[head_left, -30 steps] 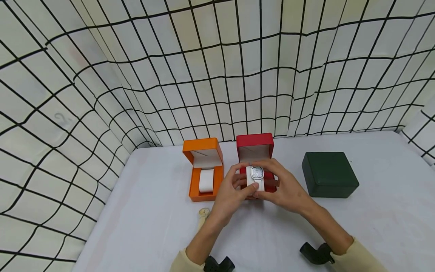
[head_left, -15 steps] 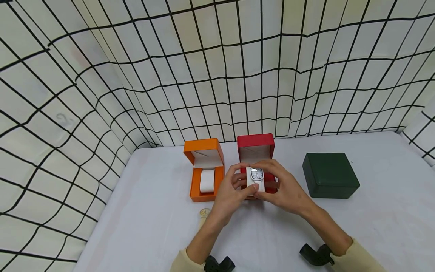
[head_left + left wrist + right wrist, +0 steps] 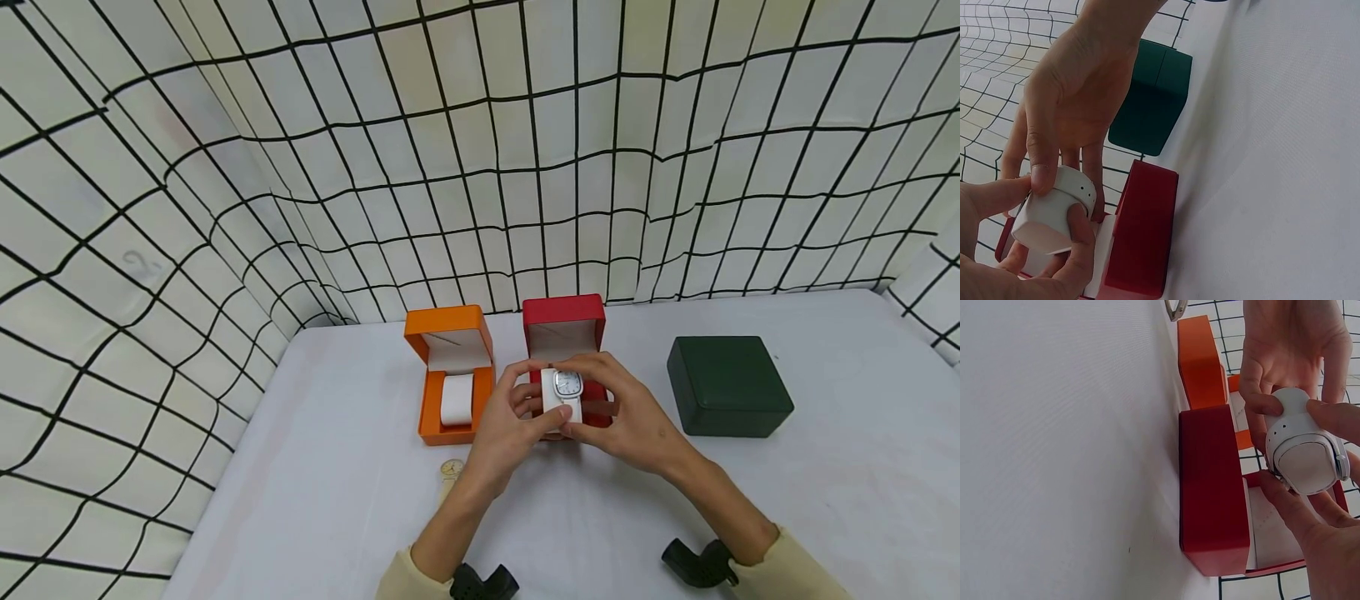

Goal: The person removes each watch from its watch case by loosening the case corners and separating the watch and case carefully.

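The white watch is encircling a white cushion over the open red box, near the middle of the table's far edge, with the left hand and right hand clamping fingers around the cushion. Seating it well is calling for even thumb pressure, keeping the strap centred; compared with the earlier head view, the cushion is sitting barely nearer the table's left edge.
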`<action>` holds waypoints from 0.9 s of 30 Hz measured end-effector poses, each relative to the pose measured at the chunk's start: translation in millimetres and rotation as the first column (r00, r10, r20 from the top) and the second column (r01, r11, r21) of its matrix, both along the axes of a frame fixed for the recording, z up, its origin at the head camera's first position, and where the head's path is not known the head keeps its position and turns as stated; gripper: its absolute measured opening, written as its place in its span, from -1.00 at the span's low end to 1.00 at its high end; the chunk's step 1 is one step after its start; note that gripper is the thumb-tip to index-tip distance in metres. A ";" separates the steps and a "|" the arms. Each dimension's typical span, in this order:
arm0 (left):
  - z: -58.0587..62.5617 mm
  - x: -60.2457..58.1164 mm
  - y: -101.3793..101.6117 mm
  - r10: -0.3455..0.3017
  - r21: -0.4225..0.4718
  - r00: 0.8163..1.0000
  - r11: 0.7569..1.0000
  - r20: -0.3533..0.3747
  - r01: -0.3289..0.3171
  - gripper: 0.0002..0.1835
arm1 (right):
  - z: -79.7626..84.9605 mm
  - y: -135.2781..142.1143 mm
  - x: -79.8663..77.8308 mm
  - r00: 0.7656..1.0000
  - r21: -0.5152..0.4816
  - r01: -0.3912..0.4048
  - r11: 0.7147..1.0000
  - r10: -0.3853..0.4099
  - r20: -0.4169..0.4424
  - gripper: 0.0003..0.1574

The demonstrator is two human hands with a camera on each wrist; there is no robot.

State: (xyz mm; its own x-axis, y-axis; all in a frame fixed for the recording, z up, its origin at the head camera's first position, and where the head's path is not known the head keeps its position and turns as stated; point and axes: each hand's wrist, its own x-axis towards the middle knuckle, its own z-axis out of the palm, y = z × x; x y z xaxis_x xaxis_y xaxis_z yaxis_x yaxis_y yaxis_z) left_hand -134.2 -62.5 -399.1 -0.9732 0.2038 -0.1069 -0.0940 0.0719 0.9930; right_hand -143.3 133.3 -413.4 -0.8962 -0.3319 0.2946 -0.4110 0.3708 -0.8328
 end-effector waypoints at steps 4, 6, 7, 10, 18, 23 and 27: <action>-0.2 0.0 -0.5 0.000 0.009 1.000 1.000 0.005 0.000 -0.35 | 1.7 0.4 0.6 1.000 -0.016 -0.014 1.000 0.014 0.012 -0.03; -0.1 -0.1 -0.8 -0.001 0.014 1.000 1.000 0.007 0.001 -0.35 | 2.7 0.7 0.9 1.000 -0.020 -0.018 1.000 0.018 0.016 -0.03; 0.1 -0.1 -0.9 -0.002 0.016 1.000 1.000 0.007 0.002 -0.35 | 3.2 0.9 1.1 1.000 -0.021 -0.020 1.000 0.021 0.018 -0.03; 0.5 -0.1 -1.2 -0.008 0.027 1.000 1.000 0.009 0.007 -0.35 | 4.0 1.5 1.1 0.999 -0.028 -0.028 0.999 0.028 0.017 -0.03; 1.2 0.1 -1.5 -0.013 0.042 1.000 0.999 0.024 0.012 -0.35 | 2.8 2.6 0.7 0.999 -0.034 -0.038 0.999 0.038 0.007 -0.03; 1.2 -1.2 -1.3 -0.008 0.042 0.999 0.999 0.041 0.006 -0.35 | 1.0 2.9 0.9 0.999 -0.036 -0.043 0.998 0.043 -0.004 -0.06; 1.7 -1.3 -1.7 -0.004 0.036 0.999 0.999 0.046 0.002 -0.35 | 1.2 2.7 1.4 0.999 -0.031 -0.047 0.998 0.047 0.002 -0.07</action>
